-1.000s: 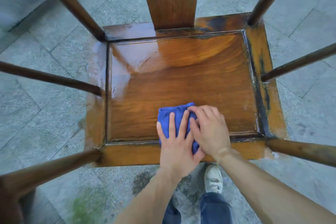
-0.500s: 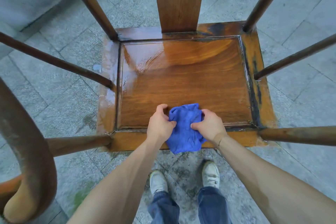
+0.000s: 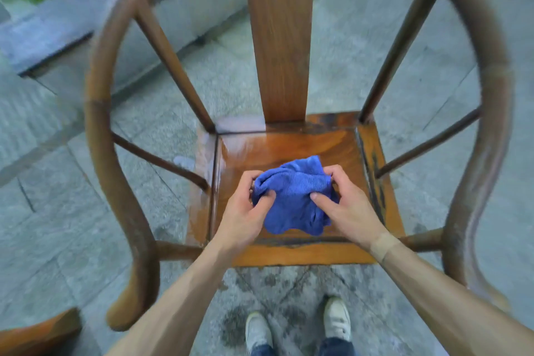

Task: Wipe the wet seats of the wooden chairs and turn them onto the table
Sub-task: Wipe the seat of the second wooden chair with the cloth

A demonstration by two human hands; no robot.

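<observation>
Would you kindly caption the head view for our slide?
Both hands, left and right, hold a blue cloth above a wooden chair's wet seat.

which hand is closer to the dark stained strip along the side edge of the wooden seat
Right. The right hand grips the blue cloth beside the dark stained strip; the left hand grips its far side.

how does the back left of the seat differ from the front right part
The back left of the seat shines with a pale wet sheen; the front right of the seat looks matte and drier. The back left lies bare, while the blue cloth hangs over the front. Both are the same orange-brown wood.
</observation>
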